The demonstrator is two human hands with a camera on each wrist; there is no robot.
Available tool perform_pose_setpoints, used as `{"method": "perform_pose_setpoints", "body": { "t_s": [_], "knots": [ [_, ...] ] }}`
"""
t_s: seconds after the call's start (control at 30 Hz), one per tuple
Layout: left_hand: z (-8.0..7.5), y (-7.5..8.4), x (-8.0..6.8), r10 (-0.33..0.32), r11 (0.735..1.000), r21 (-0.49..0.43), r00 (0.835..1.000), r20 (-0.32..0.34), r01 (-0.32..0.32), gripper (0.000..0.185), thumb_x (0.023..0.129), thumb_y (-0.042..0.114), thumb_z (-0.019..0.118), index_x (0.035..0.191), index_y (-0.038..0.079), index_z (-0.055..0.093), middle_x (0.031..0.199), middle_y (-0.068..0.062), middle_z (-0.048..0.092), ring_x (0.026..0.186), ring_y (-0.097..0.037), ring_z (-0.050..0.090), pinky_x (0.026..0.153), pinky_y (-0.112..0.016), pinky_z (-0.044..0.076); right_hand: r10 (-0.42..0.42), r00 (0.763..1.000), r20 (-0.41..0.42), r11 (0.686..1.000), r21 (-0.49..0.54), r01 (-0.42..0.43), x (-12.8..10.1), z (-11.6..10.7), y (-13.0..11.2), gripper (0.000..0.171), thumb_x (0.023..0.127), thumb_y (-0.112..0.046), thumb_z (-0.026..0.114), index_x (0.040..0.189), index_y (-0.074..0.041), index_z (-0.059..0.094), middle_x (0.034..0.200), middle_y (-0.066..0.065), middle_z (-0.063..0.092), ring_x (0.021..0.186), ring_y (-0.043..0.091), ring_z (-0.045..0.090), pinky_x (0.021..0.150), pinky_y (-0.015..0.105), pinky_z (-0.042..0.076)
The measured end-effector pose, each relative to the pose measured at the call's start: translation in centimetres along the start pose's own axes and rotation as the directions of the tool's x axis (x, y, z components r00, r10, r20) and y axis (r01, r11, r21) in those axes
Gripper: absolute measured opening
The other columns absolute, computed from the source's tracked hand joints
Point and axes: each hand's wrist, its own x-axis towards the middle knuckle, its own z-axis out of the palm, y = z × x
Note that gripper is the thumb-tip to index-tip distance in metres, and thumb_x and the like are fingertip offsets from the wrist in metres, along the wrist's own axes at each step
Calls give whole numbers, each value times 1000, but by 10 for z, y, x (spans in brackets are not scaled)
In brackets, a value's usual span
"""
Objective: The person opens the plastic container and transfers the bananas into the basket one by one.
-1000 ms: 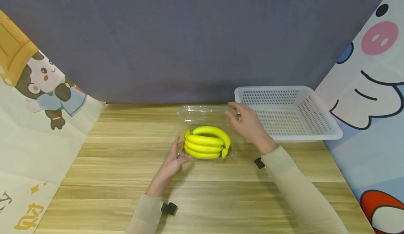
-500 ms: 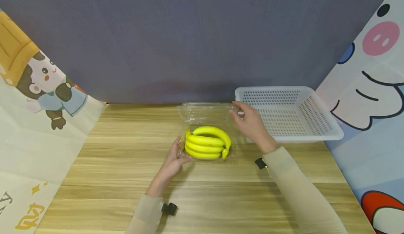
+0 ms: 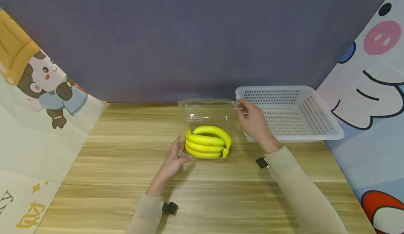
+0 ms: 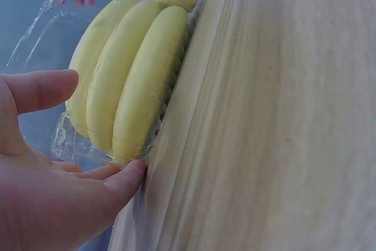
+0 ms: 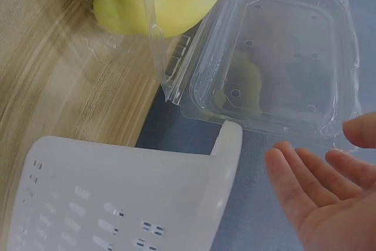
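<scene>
A clear plastic clamshell box [image 3: 234,152] lies on the wooden table with its lid raised. Inside its base sits a bunch of yellow bananas [image 3: 205,143]. My left hand [image 3: 172,158] rests against the box's left end; in the left wrist view its fingertips [image 4: 132,174] lie at the low edge while the thumb stands apart. At the far right corner my right hand [image 3: 254,122] pinches the edge of the clear lid [image 3: 205,111] between thumb and fingers. The right wrist view shows the other fingers stretched out below the lid [image 5: 282,57].
A white perforated plastic basket [image 3: 287,122] stands right beside the box, its near left corner under my right hand. Behind the table [image 3: 126,178] rises a dark grey panel [image 3: 202,41]. Cartoon-printed sheets [image 3: 372,97] flank both sides.
The lid has swung further up and back, its far edge higher in the head view. My right hand has moved slightly right and away with it. The left hand and bananas stay put.
</scene>
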Motion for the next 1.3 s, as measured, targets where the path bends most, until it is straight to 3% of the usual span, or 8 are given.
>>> {"method": "perform_pose_setpoints", "body": {
  "t_s": [0.6, 1.0, 1.3],
  "knots": [
    [0, 1, 1, 6, 1000, -10, 1000, 4, -6, 96, 94, 18, 68, 164, 18, 2, 167, -16, 18, 152, -41, 18, 119, -67, 13, 4, 1000, -11, 1000, -1, -4, -3, -4, 1, 44, 103, -24, 59, 139, 0, 57, 123, 19, 67, 107, 34, 67, 89, 47, 58],
    [1, 3, 0, 21, 1000, -11, 1000, -12, -21, 97, 93, 14, 68, 164, 15, 2, 165, -18, 22, 149, -41, 24, 119, -65, 16, -40, 999, 17, 999, 16, 40, -11, -4, -11, 37, 101, -20, 63, 130, 3, 62, 121, 19, 68, 105, 32, 67, 88, 47, 59],
    [2, 2, 0, 18, 1000, -11, 1000, -22, -18, 98, 92, 14, 69, 164, 16, 3, 165, -18, 23, 149, -41, 25, 119, -65, 17, -109, 992, 68, 992, -62, 113, -18, -1, -22, 39, 99, -25, 66, 128, 0, 65, 120, 17, 69, 106, 33, 65, 92, 49, 56]
  ]
}}
